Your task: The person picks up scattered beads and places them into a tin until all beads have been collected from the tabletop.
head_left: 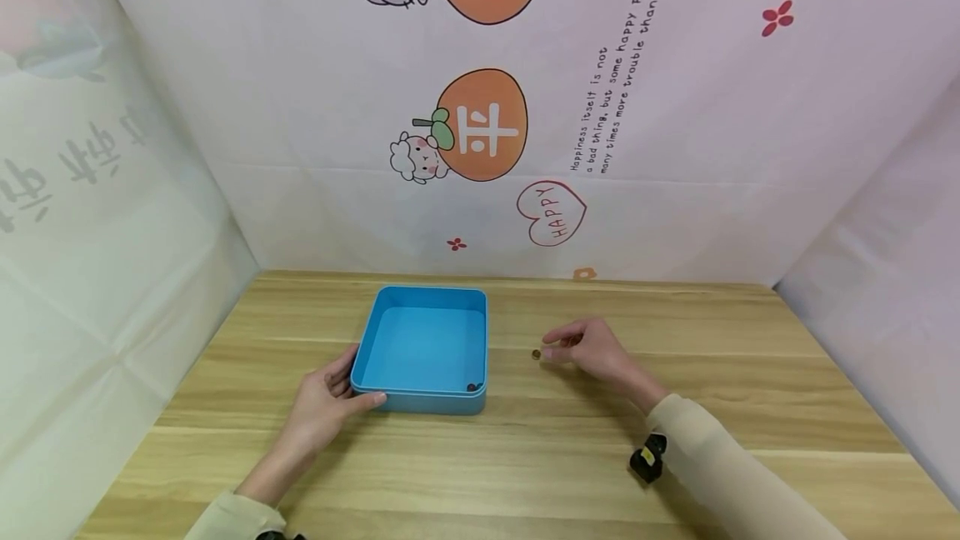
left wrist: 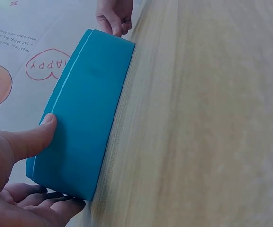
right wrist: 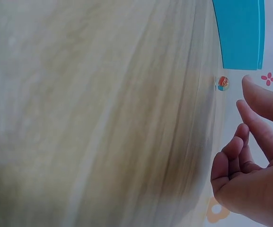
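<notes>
A square blue box (head_left: 427, 403) without a lid stands on the table, left of centre. My left hand (head_left: 322, 407) holds it at the near left corner, thumb (left wrist: 41, 135) on the front wall and fingers curled against the left side. Inside, at the near right corner, lies a small dark reddish ball (head_left: 471, 387). Right of the box, a marble (head_left: 536, 354) rests on the wood; the right wrist view shows it as clear glass with coloured swirls. My right hand (head_left: 592, 350) is beside it, thumb and index finger parted just short of the marble (right wrist: 223, 83), other fingers bent.
The wooden table (head_left: 600, 473) meets a printed white cloth backdrop (head_left: 675, 223) along its far edge. Similar cloth hangs at the left and right sides. A black wrist device (head_left: 648, 458) is on the right sleeve.
</notes>
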### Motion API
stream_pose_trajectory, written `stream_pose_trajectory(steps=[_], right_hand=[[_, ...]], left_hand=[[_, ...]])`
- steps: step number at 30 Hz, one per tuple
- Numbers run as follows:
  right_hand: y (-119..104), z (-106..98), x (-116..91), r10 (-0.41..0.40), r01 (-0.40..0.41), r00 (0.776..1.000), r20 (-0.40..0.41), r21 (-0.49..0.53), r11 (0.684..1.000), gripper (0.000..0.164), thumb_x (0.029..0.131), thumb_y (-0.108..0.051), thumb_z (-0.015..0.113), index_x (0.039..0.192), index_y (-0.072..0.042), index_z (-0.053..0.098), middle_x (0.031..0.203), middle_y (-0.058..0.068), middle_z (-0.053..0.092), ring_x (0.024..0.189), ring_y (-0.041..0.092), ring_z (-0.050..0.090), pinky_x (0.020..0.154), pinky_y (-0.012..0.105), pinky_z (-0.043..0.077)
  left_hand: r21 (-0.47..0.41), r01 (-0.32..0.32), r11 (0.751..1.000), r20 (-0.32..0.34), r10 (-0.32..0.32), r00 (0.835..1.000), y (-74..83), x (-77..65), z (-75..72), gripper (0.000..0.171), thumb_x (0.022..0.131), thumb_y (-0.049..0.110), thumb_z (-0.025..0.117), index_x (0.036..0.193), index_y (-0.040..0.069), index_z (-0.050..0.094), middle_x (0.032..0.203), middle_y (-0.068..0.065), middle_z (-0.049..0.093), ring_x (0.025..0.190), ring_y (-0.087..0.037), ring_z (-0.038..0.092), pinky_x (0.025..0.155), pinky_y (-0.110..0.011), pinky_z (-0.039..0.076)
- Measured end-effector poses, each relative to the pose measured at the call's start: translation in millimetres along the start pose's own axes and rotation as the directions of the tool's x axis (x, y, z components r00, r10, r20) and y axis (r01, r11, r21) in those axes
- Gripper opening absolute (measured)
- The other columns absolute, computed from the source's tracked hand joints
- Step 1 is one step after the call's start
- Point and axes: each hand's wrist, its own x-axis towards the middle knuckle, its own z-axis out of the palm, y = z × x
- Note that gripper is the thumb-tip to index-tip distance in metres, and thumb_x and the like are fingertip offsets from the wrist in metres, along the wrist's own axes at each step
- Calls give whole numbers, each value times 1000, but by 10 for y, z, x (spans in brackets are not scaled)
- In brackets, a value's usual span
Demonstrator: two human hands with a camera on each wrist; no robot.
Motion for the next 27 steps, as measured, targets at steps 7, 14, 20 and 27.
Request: stream_pose_trajectory(steps=[7, 14, 20, 27], right_hand=[[-7, 20, 9, -1, 1, 1000, 0, -10, 1000, 22, 89, -11, 87, 108, -1, 82, 95, 8, 69, 84, 22, 55, 69, 30, 46], [-24, 40, 22, 1, 0, 1000, 5, -35, 999, 20, 89, -12, 87, 106, -3, 83, 98, 7, 70, 86, 22, 56, 71, 32, 47], [-20, 71, 45, 6, -6, 1000, 8, -31, 1000, 19, 87, -10, 88, 104, -3, 83, 98, 8, 71, 84, 20, 56, 71, 30, 47], [-24, 82, 55, -5, 6, 1000, 15, -48, 999, 18, 86, -10, 89, 102, -3, 84, 97, 8, 72, 81, 19, 57, 69, 30, 48]], left_hand=[[0, -5, 1000, -3, 5, 1000, -5, -5, 0, 97, 88, 13, 89, 163, -2, 32, 165, -27, 32, 148, -40, 38, 111, -45, 44], [-6, -9, 1000, 1, 9, 1000, -11, -2, -7, 97, 88, 12, 89, 163, -3, 31, 166, -26, 31, 149, -40, 37, 112, -44, 44], [-3, -9, 1000, 0, 9, 1000, -17, 3, -10, 97, 88, 12, 89, 163, -3, 31, 166, -26, 30, 149, -40, 36, 112, -44, 43], [-8, -6, 1000, 0, 6, 1000, -22, 8, -8, 97, 88, 13, 89, 164, -2, 31, 166, -26, 30, 149, -40, 36, 112, -44, 43]])
